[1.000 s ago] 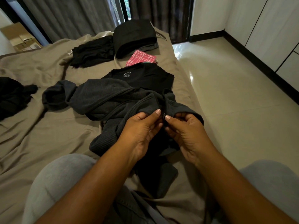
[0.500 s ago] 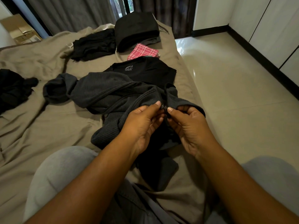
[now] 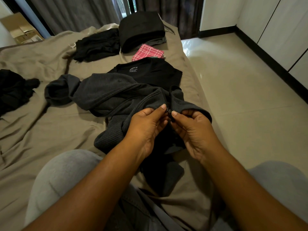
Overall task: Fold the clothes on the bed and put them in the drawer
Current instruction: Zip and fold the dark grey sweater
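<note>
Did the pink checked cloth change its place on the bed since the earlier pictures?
No. The pink checked cloth still lies between the folded black stack and the black T-shirt; only the camera view shifted slightly.

Glossy beige tiled floor [image 3: 241, 97] right of rumpled taupe-sheeted bed [image 3: 41, 130], daylight glare at far end. Dark grey pleated curtains [image 3: 75, 14] behind, narrow bright window gap [image 3: 124, 7] between. White flat-panel cupboard doors [image 3: 286, 30] at right, black skirting strip [image 3: 288, 77] below. Brown cardboard box [image 3: 21, 30] far left.
</note>
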A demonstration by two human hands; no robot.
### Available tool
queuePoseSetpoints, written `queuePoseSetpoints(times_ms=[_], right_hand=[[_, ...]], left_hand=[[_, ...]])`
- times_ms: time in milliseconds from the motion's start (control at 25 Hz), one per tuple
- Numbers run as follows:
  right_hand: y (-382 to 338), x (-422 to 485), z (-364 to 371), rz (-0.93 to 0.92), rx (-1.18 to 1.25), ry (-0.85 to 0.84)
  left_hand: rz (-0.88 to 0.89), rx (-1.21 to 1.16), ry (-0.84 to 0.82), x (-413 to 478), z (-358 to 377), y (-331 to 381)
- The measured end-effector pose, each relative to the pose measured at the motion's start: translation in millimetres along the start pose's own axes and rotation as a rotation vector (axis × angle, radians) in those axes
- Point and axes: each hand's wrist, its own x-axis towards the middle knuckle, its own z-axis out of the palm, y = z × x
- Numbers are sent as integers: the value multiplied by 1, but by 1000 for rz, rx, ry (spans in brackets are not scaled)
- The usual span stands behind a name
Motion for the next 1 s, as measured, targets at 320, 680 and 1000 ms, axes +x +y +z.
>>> queuePoseSetpoints(times_ms=[320,680,1000], right_hand=[[3,3,-1,-46,-14,45],[3,-1,-1,-128,-51,139],[4,1,-1,-134,-25,155]], left_hand=[[52,82,3,0,1,-4],[90,167,6,1,1,-9],[32,169,-45,3,-1,-9]])
